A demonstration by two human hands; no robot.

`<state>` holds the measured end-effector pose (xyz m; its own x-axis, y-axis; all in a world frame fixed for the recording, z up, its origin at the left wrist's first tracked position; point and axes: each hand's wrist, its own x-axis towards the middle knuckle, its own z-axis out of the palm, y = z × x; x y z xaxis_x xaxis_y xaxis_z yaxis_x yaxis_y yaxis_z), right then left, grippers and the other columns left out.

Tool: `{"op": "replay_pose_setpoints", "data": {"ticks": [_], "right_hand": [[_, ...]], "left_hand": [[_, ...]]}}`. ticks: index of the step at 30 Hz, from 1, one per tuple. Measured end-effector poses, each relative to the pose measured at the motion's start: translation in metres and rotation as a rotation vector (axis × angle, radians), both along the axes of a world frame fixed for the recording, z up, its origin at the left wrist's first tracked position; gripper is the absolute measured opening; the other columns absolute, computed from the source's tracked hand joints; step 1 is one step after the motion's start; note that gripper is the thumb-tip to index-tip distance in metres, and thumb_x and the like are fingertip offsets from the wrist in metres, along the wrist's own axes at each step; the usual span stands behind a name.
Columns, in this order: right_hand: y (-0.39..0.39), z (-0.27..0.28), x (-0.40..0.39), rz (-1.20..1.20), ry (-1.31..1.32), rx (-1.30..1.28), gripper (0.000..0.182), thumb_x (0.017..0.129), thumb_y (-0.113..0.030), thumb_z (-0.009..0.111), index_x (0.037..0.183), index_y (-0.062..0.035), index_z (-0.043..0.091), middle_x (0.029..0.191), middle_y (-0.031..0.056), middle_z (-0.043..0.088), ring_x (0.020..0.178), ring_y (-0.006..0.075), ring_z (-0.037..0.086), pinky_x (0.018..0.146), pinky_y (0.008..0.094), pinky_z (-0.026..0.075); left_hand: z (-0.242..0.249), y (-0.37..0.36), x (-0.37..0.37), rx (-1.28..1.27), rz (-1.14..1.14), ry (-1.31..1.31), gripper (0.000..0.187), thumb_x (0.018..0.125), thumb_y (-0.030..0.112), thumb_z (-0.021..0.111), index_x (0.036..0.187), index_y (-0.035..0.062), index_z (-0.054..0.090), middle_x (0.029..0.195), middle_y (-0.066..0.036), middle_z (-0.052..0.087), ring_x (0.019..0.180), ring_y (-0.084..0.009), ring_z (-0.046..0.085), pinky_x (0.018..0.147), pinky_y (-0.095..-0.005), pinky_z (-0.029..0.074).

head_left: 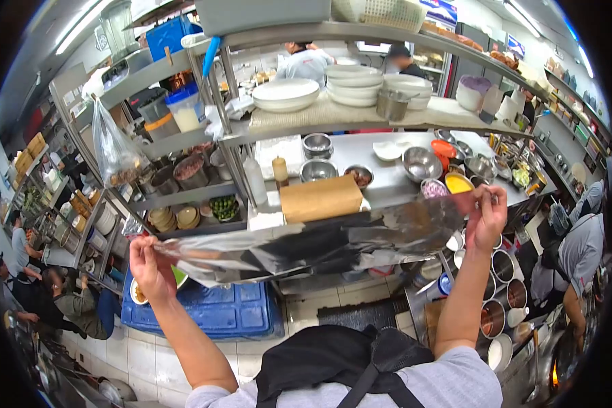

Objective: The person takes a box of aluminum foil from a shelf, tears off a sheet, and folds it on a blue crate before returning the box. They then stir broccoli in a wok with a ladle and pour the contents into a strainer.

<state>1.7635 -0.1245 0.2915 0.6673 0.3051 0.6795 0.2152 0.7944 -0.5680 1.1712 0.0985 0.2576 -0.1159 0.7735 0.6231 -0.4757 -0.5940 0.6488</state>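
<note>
A long sheet of clear plastic wrap (347, 239) is stretched across in front of me, with creases and shiny reflections. Pinched at its left end is my left hand (154, 270), closed on the film. My right hand (486, 221), raised higher, grips the other end between thumb and fingers. Behind the film a brown cardboard piece (321, 197) lies on the steel counter (381, 178). Beneath my left hand, a white bowl (137, 292) and a green item (178, 277) rest on a blue lidded bin (231, 311).
Metal bowls (421, 163), a yellow container (458, 183) and a squeeze bottle (279, 170) stand on the counter. Stacked white plates (285, 94) fill the shelf above. Several pots (502, 265) sit at the right. Flames (555, 374) show near a co-worker (581, 251) at far right.
</note>
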Motion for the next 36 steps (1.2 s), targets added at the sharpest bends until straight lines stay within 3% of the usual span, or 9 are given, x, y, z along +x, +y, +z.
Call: {"op": "replay_pose_setpoints", "data": {"ticks": [3,8,10,13,14,19,24,31,36], "right_hand": [[-0.02,0.018,0.007,0.011,0.047,0.137,0.013,0.099,-0.005,0.058,0.111,-0.0073,0.056,0.106,0.008,0.059,0.089,0.015,0.06,0.086,0.0288,0.052],[-0.034,0.084,0.029,0.146,-0.342,0.433,0.025,0.093,-0.004,0.062,0.117,-0.0059,0.057,0.098,0.0062,0.055,0.068,0.0113,0.047,0.053,0.0237,0.04],[-0.014,0.113,0.048,0.322,-0.242,0.506,0.024,0.093,-0.004,0.061,0.116,-0.007,0.055,0.098,0.0052,0.054,0.066,0.0072,0.046,0.052,0.0226,0.041],[0.067,0.14,0.035,0.507,-0.189,0.33,0.018,0.095,-0.011,0.06,0.112,-0.007,0.056,0.094,0.0027,0.056,0.061,0.006,0.046,0.05,0.0209,0.041],[0.09,0.143,0.019,0.531,-0.319,0.206,0.014,0.098,-0.011,0.058,0.111,-0.0091,0.056,0.091,0.0021,0.057,0.06,0.0063,0.046,0.049,0.0217,0.042],[0.155,0.119,-0.022,0.55,-0.165,-0.003,0.007,0.102,-0.009,0.052,0.108,-0.0091,0.055,0.09,0.0015,0.058,0.062,0.0067,0.05,0.054,0.0212,0.043],[0.139,0.097,0.027,0.373,-0.099,0.016,0.007,0.102,-0.008,0.051,0.107,-0.0092,0.055,0.088,0.0027,0.055,0.065,0.0099,0.048,0.057,0.0252,0.043],[0.061,0.043,0.067,0.884,-0.39,0.042,0.025,0.095,-0.024,0.063,0.083,-0.0045,0.054,0.075,0.0088,0.052,0.069,0.0219,0.054,0.062,0.0369,0.046],[0.04,0.0,0.077,1.174,-0.521,-0.533,0.069,0.093,-0.052,0.061,0.127,0.0083,0.058,0.095,0.0224,0.069,0.086,0.0327,0.069,0.078,0.0421,0.054]], "left_hand": [[0.03,-0.044,0.021,0.132,0.262,-0.105,0.032,0.099,0.017,0.061,0.125,0.0006,0.051,0.1,-0.007,0.06,0.082,-0.0155,0.061,0.066,-0.0316,0.055],[0.082,-0.084,0.014,0.624,0.466,-0.089,0.024,0.097,0.014,0.058,0.113,-0.0027,0.052,0.082,-0.005,0.042,0.067,-0.0148,0.043,0.054,-0.0276,0.039],[0.091,-0.046,0.005,0.603,-0.226,-0.238,0.02,0.1,0.02,0.055,0.108,0.0023,0.052,0.084,-0.004,0.043,0.068,-0.0167,0.043,0.056,-0.0314,0.039],[0.125,0.007,0.091,0.452,-0.53,-0.539,0.022,0.104,0.03,0.05,0.105,0.0087,0.053,0.088,-0.002,0.048,0.068,-0.0152,0.044,0.06,-0.0307,0.041],[0.129,0.021,0.121,0.454,0.004,-0.109,0.02,0.104,0.028,0.052,0.101,0.0088,0.055,0.092,-0.002,0.053,0.069,-0.0113,0.048,0.061,-0.024,0.041],[0.126,0.033,0.187,0.466,0.32,0.228,0.019,0.104,0.026,0.053,0.103,0.007,0.053,0.088,-0.005,0.056,0.069,-0.0099,0.05,0.061,-0.0229,0.041],[0.122,0.03,0.146,0.458,0.289,0.126,0.019,0.103,0.024,0.055,0.104,0.0055,0.052,0.085,-0.004,0.058,0.072,-0.0084,0.053,0.065,-0.0219,0.044],[0.143,0.023,0.073,0.67,0.529,-0.083,0.016,0.102,0.022,0.055,0.109,0.0076,0.052,0.086,-0.006,0.054,0.074,-0.0136,0.05,0.067,-0.0283,0.043],[0.182,-0.003,0.042,0.961,0.488,-0.063,0.015,0.096,0.01,0.052,0.111,0.0134,0.052,0.088,-0.007,0.054,0.081,-0.0202,0.049,0.082,-0.0413,0.045]]}}
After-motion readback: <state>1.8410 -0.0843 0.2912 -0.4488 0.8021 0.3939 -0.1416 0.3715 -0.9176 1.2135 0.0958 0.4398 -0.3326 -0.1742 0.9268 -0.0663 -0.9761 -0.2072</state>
